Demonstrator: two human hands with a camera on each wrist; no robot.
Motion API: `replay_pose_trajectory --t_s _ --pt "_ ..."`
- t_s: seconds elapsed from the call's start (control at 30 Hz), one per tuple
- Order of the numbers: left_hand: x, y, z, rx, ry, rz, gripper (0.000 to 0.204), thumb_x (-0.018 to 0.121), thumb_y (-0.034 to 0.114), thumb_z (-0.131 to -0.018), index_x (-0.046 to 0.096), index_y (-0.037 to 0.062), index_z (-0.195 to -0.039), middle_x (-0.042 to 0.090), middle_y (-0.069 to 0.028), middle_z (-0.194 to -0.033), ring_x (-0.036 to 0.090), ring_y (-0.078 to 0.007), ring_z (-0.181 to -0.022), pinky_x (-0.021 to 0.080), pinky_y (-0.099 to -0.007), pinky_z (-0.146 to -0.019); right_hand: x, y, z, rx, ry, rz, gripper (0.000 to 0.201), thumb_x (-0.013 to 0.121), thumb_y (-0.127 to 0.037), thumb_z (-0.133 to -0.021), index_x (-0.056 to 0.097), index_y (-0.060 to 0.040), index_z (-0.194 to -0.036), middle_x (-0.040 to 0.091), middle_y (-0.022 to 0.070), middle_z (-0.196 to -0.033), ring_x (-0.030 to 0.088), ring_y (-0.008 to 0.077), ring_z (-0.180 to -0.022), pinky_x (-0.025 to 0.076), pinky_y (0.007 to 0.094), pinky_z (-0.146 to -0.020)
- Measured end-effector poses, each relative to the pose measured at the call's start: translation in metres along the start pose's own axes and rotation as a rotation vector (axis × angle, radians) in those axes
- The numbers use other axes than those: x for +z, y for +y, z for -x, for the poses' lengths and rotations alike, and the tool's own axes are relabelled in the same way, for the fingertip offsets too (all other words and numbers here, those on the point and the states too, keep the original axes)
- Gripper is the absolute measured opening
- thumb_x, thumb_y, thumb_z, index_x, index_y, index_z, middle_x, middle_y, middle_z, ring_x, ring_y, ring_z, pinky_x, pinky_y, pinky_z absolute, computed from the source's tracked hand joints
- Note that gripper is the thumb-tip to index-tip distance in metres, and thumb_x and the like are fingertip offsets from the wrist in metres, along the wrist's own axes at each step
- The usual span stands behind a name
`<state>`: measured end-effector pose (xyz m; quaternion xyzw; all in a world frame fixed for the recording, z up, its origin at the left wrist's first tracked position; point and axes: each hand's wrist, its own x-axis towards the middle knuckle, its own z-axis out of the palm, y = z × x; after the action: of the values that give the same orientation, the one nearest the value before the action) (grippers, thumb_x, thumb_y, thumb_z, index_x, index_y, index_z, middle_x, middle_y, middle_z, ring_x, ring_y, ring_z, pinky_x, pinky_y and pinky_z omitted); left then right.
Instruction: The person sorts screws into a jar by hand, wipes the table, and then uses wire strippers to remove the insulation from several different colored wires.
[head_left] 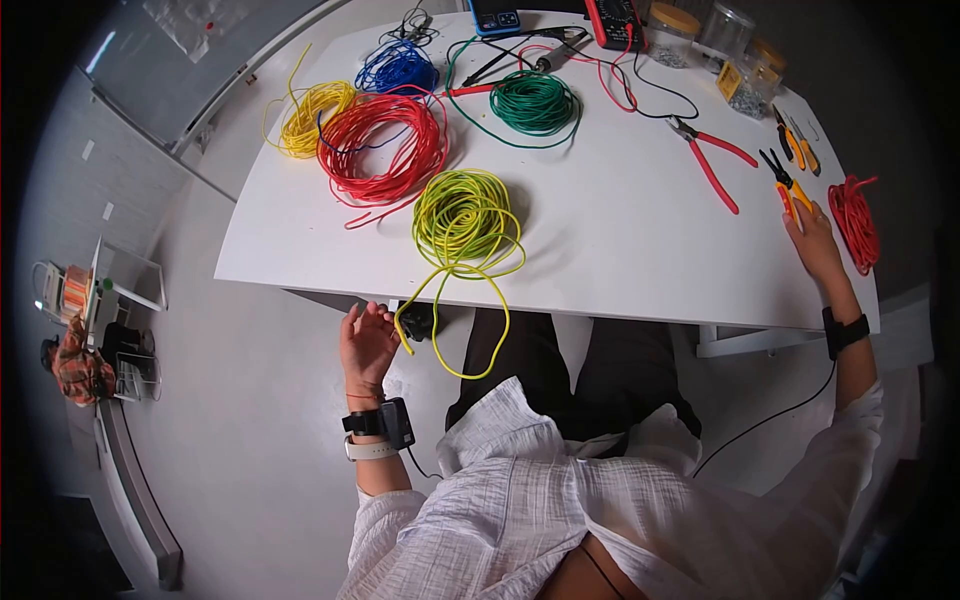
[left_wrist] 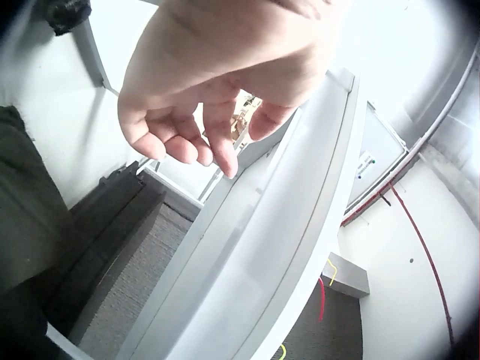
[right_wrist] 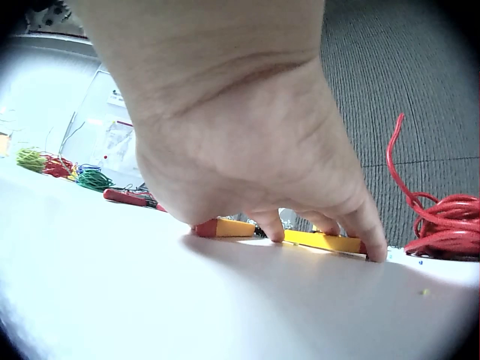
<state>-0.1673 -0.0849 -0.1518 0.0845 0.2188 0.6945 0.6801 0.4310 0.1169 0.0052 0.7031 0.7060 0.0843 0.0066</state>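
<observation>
My right hand reaches over the wire strippers, which lie on the table at the right with black jaws spread. In the right wrist view, its fingers bend down around the yellow-and-red handles, fingertips at the table surface. My left hand hangs loosely curled below the table's front edge, holding nothing. Beside it droops the loose end of a yellow-green wire coil, which lies near that edge. A red wire coil is right of the right hand.
Red-handled pliers and orange-handled pliers lie nearby. Red, yellow, blue and green wire coils occupy the table's left and middle. A multimeter and jars stand at the back.
</observation>
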Motion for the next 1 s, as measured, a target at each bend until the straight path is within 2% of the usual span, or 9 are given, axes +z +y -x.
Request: replay_pose_trajectory --t_s 0.3,0.37,0.4,0.43,0.47,0.6,0.83,0.93,1.0 --pt "-0.018 -0.017 0.000 0.105 0.089 -0.291 0.024 0.054 0.028 -0.089 0.056 0.0060 -0.081 0.058 -0.0030 -0.079 0.053 -0.0143 -0.074 0.042 -0.0285 -0.071 0.000 0.005 -0.003 -0.005 -0.042 -0.065 0.054 0.043 -0.043 -0.089 0.042 -0.0060 -0.129 0.033 0.0313 -0.132 0.033 0.0425 -0.122 0.031 0.0416 -0.101" --pt "-0.034 -0.021 0.002 0.004 0.002 -0.583 0.017 0.056 0.019 -0.088 0.056 0.0059 -0.078 0.055 -0.0016 -0.077 0.051 -0.0114 -0.071 0.041 -0.0248 -0.067 -0.004 -0.002 0.000 0.025 -0.055 -0.036 0.055 0.041 -0.045 -0.090 0.041 -0.0066 -0.130 0.032 0.0311 -0.132 0.032 0.0422 -0.124 0.030 0.0414 -0.101" --pt "0.007 -0.036 0.013 0.105 0.192 -0.869 0.014 0.060 0.009 -0.083 0.056 0.0052 -0.071 0.051 0.0007 -0.073 0.049 -0.0098 -0.068 0.040 -0.0225 -0.064 -0.008 -0.006 0.003 0.047 -0.068 -0.026 0.056 0.040 -0.046 -0.090 0.041 -0.0076 -0.131 0.032 0.0306 -0.133 0.031 0.0417 -0.125 0.029 0.0415 -0.102" --pt "0.018 -0.040 0.019 0.162 0.068 -1.121 0.024 0.068 0.018 -0.076 0.053 0.0075 -0.062 0.047 0.0031 -0.063 0.045 -0.0075 -0.060 0.038 -0.0224 -0.059 -0.010 -0.008 0.004 0.057 -0.066 -0.025 0.056 0.040 -0.046 -0.090 0.041 -0.0076 -0.131 0.032 0.0306 -0.133 0.031 0.0417 -0.125 0.029 0.0415 -0.102" --pt "0.046 -0.042 0.030 0.018 0.031 -1.203 0.019 0.070 0.007 -0.071 0.055 0.0056 -0.060 0.052 0.0011 -0.065 0.048 -0.0090 -0.061 0.040 -0.0228 -0.060 -0.011 -0.009 0.004 0.061 -0.074 -0.024 0.056 0.039 -0.046 -0.090 0.040 -0.0079 -0.131 0.032 0.0303 -0.133 0.030 0.0415 -0.125 0.029 0.0416 -0.102" --pt "0.133 -0.048 0.056 -0.065 -0.642 -1.547 0.009 0.069 0.002 -0.070 0.069 0.0060 -0.078 0.061 -0.0061 -0.066 0.058 -0.0185 -0.060 0.045 -0.0284 -0.056 -0.011 -0.009 0.004 0.057 -0.083 -0.026 0.053 0.041 -0.042 -0.090 0.041 -0.0072 -0.130 0.032 0.0275 -0.134 0.031 0.0401 -0.125 0.029 0.0410 -0.102" --pt "0.268 -0.087 0.048 0.782 -1.420 -1.330 0.017 0.055 0.008 -0.081 0.064 0.0009 -0.093 0.057 -0.0040 -0.071 0.057 -0.0181 -0.066 0.043 -0.0289 -0.054 -0.006 -0.001 0.001 0.040 -0.082 -0.040 0.058 0.038 -0.049 -0.089 0.041 -0.0088 -0.131 0.030 0.0297 -0.135 0.029 0.0417 -0.126 0.028 0.0419 -0.103" --pt "0.312 -0.116 0.061 0.964 -1.502 -1.145 0.014 0.052 0.006 -0.082 0.064 0.0020 -0.086 0.059 -0.0025 -0.075 0.055 -0.0161 -0.062 0.044 -0.0272 -0.054 -0.005 -0.003 0.000 0.026 -0.087 -0.035 0.059 0.039 -0.049 -0.089 0.040 -0.0088 -0.131 0.030 0.0297 -0.135 0.029 0.0425 -0.126 0.028 0.0423 -0.103" --pt "0.324 -0.142 0.079 1.309 -1.251 -0.796 0.018 0.052 0.011 -0.082 0.062 0.0004 -0.072 0.058 -0.0083 -0.072 0.058 -0.0205 -0.070 0.048 -0.0339 -0.067 -0.004 -0.002 -0.001 0.048 -0.092 -0.016 0.059 0.038 -0.049 -0.089 0.040 -0.0088 -0.132 0.031 0.0303 -0.134 0.030 0.0433 -0.125 0.028 0.0426 -0.103"
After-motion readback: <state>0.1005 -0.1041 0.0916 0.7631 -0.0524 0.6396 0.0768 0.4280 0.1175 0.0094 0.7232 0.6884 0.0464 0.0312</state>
